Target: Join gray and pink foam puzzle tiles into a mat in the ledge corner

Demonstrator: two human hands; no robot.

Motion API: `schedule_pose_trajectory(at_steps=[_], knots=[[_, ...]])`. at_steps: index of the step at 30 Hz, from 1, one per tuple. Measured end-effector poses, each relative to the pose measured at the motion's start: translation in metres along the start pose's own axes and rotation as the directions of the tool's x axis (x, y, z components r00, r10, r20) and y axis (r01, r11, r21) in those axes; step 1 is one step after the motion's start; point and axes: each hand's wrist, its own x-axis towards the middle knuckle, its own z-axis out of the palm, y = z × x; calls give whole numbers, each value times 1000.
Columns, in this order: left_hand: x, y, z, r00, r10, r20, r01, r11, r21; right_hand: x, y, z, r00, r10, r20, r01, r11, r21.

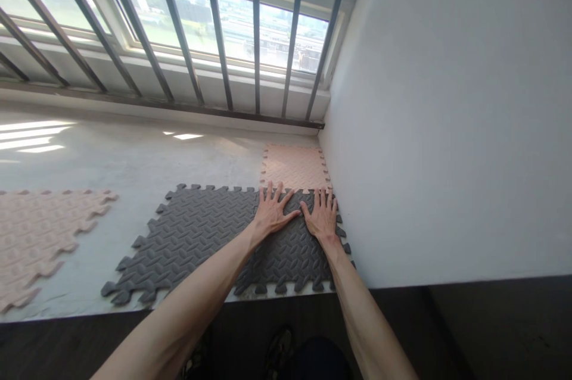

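Dark grey foam matting (196,231) is lying on the pale ledge (134,165), spreading from near the middle of its front edge towards its right edge. Beyond that right edge the white wall (447,100) is rising, and along the back edge the metal railing (257,40) is standing before the window. A larger pink mat (44,231) is lying at the left, well apart from the grey. A smaller-looking pink mat (295,167) is sitting near the back right corner, meeting the grey matting's back border.

By my judgement, that pink-to-grey border is posing the main risk: if the teeth are sitting out of line there, uneven pressing could be lifting a neighbouring tab or leaving a ridge. A sideways push could also be buckling the grey matting against the wall, since its right-hand teeth are lying just beside it; I cannot tell whether they are touching. Pulling towards the front edge could be carrying the front teeth over it.

Both arms are reaching forward and converging. The left hand (271,211) and the right hand (322,216) are lying palm down on the grey matting, gripping nothing. Their fingers are fanning out towards the border, and their thumbs are pointing inward, nearly meeting. How hard they are pressing, I cannot tell.
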Motion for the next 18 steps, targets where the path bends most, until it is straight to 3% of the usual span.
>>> schedule_pose_trajectory(at_steps=[6,13,18], knots=[[-3,1,2,999,-33,-8,33,999,27,5,0,-3,998,1,59,-2,1000,16],[-31,-8,-3,997,-64,-31,65,998,11,7,-2,-5,998,29,58,-29,1000,-7],[-35,-9,-22,992,-111,55,111,994,-7,8,6,-17,977,4,214,3,1000,-31]])
